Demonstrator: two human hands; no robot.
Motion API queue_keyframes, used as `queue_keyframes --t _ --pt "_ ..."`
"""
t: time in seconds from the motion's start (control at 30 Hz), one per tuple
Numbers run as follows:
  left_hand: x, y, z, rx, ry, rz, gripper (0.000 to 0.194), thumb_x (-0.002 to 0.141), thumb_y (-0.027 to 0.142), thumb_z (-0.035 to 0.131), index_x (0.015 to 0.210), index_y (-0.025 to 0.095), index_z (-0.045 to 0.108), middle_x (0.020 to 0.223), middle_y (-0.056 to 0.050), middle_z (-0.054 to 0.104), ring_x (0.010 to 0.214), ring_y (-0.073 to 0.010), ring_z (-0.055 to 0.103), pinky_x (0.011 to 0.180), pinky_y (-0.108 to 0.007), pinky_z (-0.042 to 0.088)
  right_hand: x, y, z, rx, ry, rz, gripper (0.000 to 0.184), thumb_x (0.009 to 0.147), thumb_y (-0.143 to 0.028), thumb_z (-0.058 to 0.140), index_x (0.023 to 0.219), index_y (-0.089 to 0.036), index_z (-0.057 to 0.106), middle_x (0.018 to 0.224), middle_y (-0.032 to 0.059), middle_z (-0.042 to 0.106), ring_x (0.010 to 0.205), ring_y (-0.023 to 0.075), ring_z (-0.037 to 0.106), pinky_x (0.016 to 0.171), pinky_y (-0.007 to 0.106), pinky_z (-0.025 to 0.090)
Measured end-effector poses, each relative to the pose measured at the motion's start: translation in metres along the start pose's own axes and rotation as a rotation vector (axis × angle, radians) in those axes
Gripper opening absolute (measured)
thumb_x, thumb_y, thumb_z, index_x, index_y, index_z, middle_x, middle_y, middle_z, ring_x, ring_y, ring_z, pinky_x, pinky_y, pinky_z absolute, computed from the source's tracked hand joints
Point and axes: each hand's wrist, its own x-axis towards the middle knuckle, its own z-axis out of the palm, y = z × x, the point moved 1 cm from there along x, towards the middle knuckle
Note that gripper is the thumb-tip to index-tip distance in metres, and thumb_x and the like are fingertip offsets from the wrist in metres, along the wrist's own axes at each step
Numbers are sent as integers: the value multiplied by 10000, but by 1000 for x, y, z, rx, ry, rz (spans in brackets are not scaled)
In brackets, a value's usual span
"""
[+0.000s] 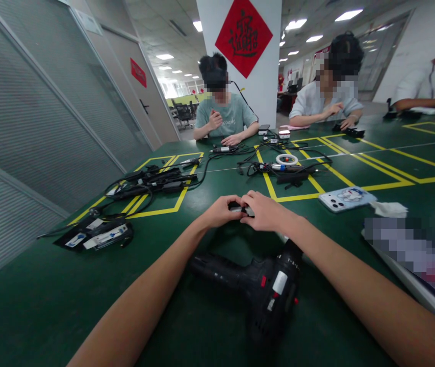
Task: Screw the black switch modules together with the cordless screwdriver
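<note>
My left hand and my right hand meet over the middle of the green table. Between their fingertips is a small black-and-silver piece, mostly covered by the fingers, so its kind does not show. Both hands are closed on it, the left from one side and the right from the other. A black cordless drill lies on its side between my forearms, apart from both hands. Its handle points left, and its front end is partly hidden by my right forearm.
Tangled black cables and tools lie left, with flat black packets nearer. A tape roll and pen-shaped tools lie ahead. Right are a phone, tissue and a blurred flat object. Several people sit across.
</note>
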Motion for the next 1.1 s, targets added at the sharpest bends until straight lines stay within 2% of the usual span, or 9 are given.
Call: queue_keyframes --t 0.07,0.13,0.27,0.53,0.7,0.8,0.97,1.03,1.1 --pt "6 4 7 -14 -5 24 286 854 323 560 1069 135 571 1055 -75 610 933 -213 598 812 -423 506 -4 10 -4 90 2 24 194 822 -323 579 958 -185 590 957 63 552 885 179 554 797 300 428" --pt "11 8 13 -27 -3 47 292 852 320 564 1080 138 568 1084 -81 603 966 -220 589 838 -440 495 -8 18 -6 130 47 60 144 854 -295 533 903 -187 614 911 50 566 861 165 558 786 285 420" --pt "12 11 17 -33 24 71 301 849 314 568 1097 143 560 1123 -88 586 1010 -232 570 870 -461 475 -13 22 -2 123 101 77 157 855 -295 536 907 -182 632 891 50 587 880 174 549 786 288 405" --pt "6 13 13 -27 51 69 306 847 308 570 1106 146 554 1117 -86 580 982 -226 574 848 -451 484 -10 21 2 177 123 65 144 842 -280 553 891 -181 646 892 48 614 864 169 554 781 288 411" --pt "5 15 16 -83 87 61 381 847 300 570 1194 162 497 1181 -98 544 1021 -243 558 856 -464 484 -11 20 2 179 141 60 186 826 -248 558 977 -186 649 932 56 634 910 184 562 827 309 413" --pt "4 12 16 -115 86 48 489 843 297 577 1290 186 413 1234 -111 516 1073 -267 541 885 -495 471 -12 18 2 178 137 61 193 824 -252 556 977 -181 651 953 63 632 929 189 564 849 318 416" --pt "-1 13 0 -70 131 -34 811 765 363 661 1407 207 191 1349 -159 425 1226 -296 441 998 -487 392 -14 20 -6 213 244 109 262 835 -265 538 1070 -168 599 1041 81 605 992 195 551 897 336 416" --pt "-9 24 -11 -4 181 -68 775 781 397 624 1402 206 202 1399 -159 359 1295 -282 358 1066 -473 307 -14 23 -13 225 309 148 253 856 -263 502 1074 -167 590 1051 82 599 1002 195 550 904 342 419" --pt "-20 43 -18 79 211 -79 675 796 409 591 1368 217 288 1426 -130 314 1334 -277 283 1112 -477 210 -16 23 -21 227 367 193 239 868 -240 470 1062 -165 589 1044 82 601 997 198 554 903 349 425"
